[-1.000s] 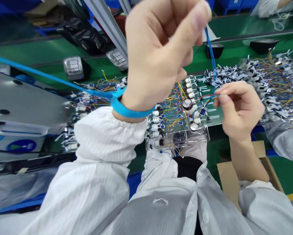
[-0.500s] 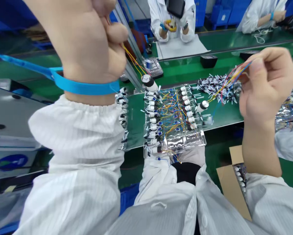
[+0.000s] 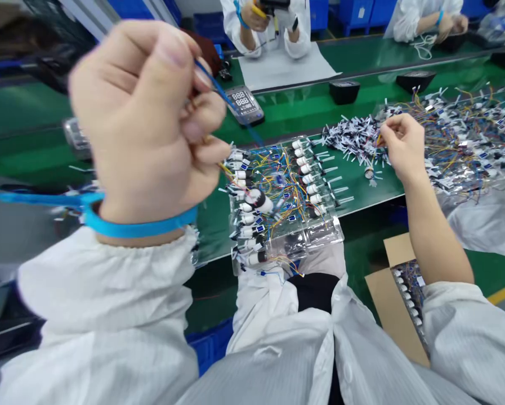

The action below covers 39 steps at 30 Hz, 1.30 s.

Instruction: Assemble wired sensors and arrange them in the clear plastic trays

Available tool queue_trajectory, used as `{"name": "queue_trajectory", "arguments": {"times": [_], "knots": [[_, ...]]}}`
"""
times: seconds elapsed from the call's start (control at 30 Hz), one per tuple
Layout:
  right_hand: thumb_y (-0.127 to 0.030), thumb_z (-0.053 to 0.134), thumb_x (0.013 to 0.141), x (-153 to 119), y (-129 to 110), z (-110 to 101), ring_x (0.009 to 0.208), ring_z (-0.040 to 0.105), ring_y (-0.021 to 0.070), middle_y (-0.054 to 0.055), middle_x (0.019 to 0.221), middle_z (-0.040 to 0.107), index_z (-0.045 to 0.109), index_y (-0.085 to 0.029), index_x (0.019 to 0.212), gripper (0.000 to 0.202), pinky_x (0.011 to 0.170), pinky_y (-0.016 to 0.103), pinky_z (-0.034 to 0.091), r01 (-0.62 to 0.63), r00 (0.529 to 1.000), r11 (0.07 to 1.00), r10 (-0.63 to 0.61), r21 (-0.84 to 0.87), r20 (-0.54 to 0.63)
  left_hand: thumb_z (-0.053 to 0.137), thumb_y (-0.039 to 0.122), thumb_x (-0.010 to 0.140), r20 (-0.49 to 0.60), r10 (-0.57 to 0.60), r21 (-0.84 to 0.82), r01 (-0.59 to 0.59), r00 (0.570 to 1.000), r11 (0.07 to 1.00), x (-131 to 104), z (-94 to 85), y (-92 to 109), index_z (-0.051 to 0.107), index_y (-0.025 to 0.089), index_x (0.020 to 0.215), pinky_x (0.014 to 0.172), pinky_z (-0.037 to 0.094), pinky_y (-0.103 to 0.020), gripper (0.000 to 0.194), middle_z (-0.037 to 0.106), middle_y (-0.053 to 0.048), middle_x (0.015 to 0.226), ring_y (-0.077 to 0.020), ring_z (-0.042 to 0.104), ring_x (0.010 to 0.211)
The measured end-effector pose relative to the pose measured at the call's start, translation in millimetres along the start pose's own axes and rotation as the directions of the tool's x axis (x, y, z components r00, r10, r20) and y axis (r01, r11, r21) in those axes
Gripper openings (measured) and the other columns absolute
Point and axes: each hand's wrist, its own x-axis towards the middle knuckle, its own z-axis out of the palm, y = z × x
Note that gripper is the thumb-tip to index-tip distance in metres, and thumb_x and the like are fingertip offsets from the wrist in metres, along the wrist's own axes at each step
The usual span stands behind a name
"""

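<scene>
My left hand [image 3: 146, 118] is raised close to the camera, fingers closed on thin wires. A blue wire [image 3: 224, 90] runs from its fingertips, and yellow and red wires come out below. By them a blurred white-and-black cylinder [image 3: 258, 199] hangs over a clear plastic tray [image 3: 330, 239]. The tray carries rows of similar wired cylinders [image 3: 305, 169], with tangled wires between them. My right hand [image 3: 404, 143] pinches yellow wires at the edge of a pile of small white-tabbed pieces [image 3: 349, 138]. A small cylinder [image 3: 369, 173] sits just below that hand; whether it touches the table is unclear.
A heap of wired parts [image 3: 467, 135] covers the table's right side. Black devices [image 3: 344, 91] and a display unit [image 3: 244, 106] stand on the green strip. An open carton [image 3: 398, 315] holds more cylinders below right. Two people in white coats work across the table.
My left hand has lowered and turned, and its hanging cylinder is now over the tray. My right hand has moved left and away, down to the pile. The view has shifted slightly.
</scene>
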Motion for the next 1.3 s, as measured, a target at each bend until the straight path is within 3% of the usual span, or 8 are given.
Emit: {"name": "queue_trajectory", "arguments": {"times": [0.17,0.3,0.4,0.57,0.77,0.9,1.03,1.3], "knots": [[-0.059,0.076,0.091,-48.8,-49.6,42.9,0.124,0.067,0.0276,0.011,0.127,0.071,0.069,-0.024,0.130,0.053,0.102,0.047,0.059,0.089,0.963,0.991,-0.111,0.099,0.246,0.067,0.015,0.102,0.015,-0.228,-0.187,0.226,0.974,0.956,-16.5,30.1,-2.2,0.067,0.017,0.081,0.032,0.013,-0.015,0.021,0.054,0.004,0.073,-0.0025,0.029,0.046],[-0.054,0.085,0.084,-112.4,-98.4,90.7,0.101,0.072,0.0214,0.008,0.113,0.076,0.072,-0.022,0.130,0.057,0.088,0.036,0.062,-0.141,0.707,0.909,-0.184,0.392,0.683,0.074,0.026,0.099,0.002,-0.304,-0.155,0.300,0.953,0.941,-23.9,50.0,-13.4,0.067,0.021,0.082,0.035,0.017,-0.017,0.019,0.057,0.003,0.074,-0.0034,0.033,0.045],[-0.049,0.078,0.092,-145.6,-112.4,113.2,0.077,0.067,0.0147,0.004,0.096,0.075,0.074,-0.020,0.121,0.042,0.066,0.027,0.058,-0.382,0.664,0.837,-0.046,0.391,0.746,0.078,0.039,0.096,0.014,-0.222,-0.104,0.223,0.975,0.969,-28.8,47.4,-40.9,0.070,0.024,0.093,0.048,0.042,-0.020,0.017,0.063,0.001,0.081,-0.0082,0.056,0.061],[-0.054,0.065,0.101,-174.2,-119.2,110.7,0.070,0.067,0.0148,0.004,0.097,0.073,0.064,-0.024,0.126,0.038,0.050,0.025,0.055,-0.625,0.764,0.477,0.209,0.618,0.611,0.078,0.063,0.089,0.012,-0.353,0.025,0.353,0.936,0.935,-90.4,16.8,-87.0,0.060,0.030,0.138,0.089,0.061,-0.035,0.062,0.066,-0.010,0.137,-0.0259,0.069,0.121],[-0.046,0.058,0.107,-205.1,-123.3,81.3,0.065,0.067,0.0127,0.007,0.109,0.075,0.066,-0.026,0.132,0.033,0.053,0.026,0.058,-0.537,0.843,0.625,0.361,0.567,0.399,0.091,0.044,0.082,0.265,-0.777,0.098,0.786,0.571,0.611,-194.1,3.2,-72.1,0.062,0.021,0.133,0.075,0.063,-0.030,0.063,0.077,-0.010,0.112,-0.0184,0.075,0.086],[-0.043,0.054,0.109,-230.3,-121.9,60.1,0.060,0.062,0.0112,0.007,0.109,0.077,0.063,-0.029,0.142,0.037,0.050,0.026,0.054,-0.493,0.856,0.776,0.354,0.392,0.376,0.071,0.034,0.101,0.279,-0.688,0.271,0.632,0.670,0.726,-206.0,-8.9,-58.0,0.079,0.018,0.104,0.066,0.059,-0.026,0.018,0.076,-0.003,0.071,-0.0148,0.072,0.064],[-0.043,0.056,0.108,-245.2,-125.6,53.2,0.053,0.057,0.0121,0.006,0.105,0.077,0.064,-0.033,0.137,0.033,0.041,0.027,0.042,-0.475,0.863,0.808,0.351,0.349,0.362,0.077,0.029,0.096,0.335,-0.527,0.299,0.442,0.782,0.846,-208.4,-22.6,-61.8,0.082,0.022,0.099,0.076,0.060,-0.028,0.009,0.080,-0.006,0.089,-0.0174,0.074,0.080],[-0.052,0.052,0.107,-252.0,-135.6,77.7,0.060,0.064,0.0180,0.005,0.099,0.074,0.062,-0.038,0.133,0.031,0.049,0.033,0.052,-0.437,0.900,0.836,0.403,0.331,0.169,0.096,0.032,0.076,0.316,-0.633,0.070,0.647,0.707,0.759,-236.1,16.4,-80.3,0.067,0.024,0.131,0.083,0.063,-0.033,0.062,0.077,-0.011,0.118,-0.0239,0.075,0.100]]}}
